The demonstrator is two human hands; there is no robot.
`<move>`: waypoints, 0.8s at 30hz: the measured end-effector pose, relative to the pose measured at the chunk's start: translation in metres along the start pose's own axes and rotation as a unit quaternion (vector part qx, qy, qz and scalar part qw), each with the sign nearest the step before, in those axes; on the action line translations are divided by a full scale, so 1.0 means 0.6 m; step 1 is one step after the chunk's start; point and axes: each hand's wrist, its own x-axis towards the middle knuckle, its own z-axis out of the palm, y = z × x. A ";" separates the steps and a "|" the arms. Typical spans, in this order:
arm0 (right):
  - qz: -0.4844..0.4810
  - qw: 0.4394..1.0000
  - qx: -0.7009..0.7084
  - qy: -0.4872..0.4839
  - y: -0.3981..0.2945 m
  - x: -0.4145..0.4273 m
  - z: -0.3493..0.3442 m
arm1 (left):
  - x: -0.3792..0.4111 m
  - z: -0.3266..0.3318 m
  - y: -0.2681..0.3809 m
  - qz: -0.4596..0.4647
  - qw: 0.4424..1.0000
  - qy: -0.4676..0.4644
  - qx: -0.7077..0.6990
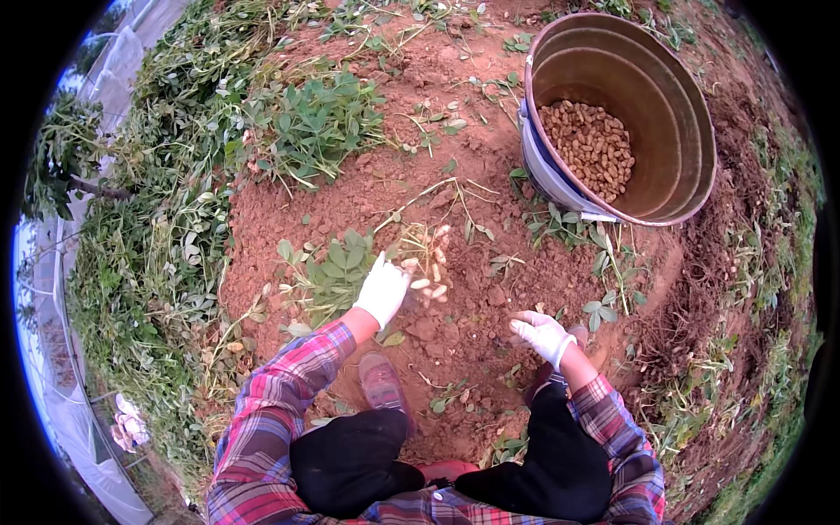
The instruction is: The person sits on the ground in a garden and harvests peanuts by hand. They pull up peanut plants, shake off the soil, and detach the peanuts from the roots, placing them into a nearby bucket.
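Note:
My left hand, in a white glove, grips an uprooted peanut plant just above the reddish soil. The plant's green leaves spread to the left of the hand. On its right side hang the roots and a cluster of pale peanut pods, slightly blurred. Gloved in white too, my right hand hovers over the soil in front of my right foot. Its fingers reach left, with no object visible in them. A gap of bare soil separates it from the pods.
A deep bucket stands at the upper right, with many peanut pods on its bottom. Pulled peanut plants pile along the left, and a leafy bunch lies ahead. My shoe is planted close below my left hand.

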 end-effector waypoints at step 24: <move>0.002 1.000 0.002 -0.005 0.004 -0.007 -0.005 | 0.041 -0.098 -0.007 0.001 0.981 0.186 -0.046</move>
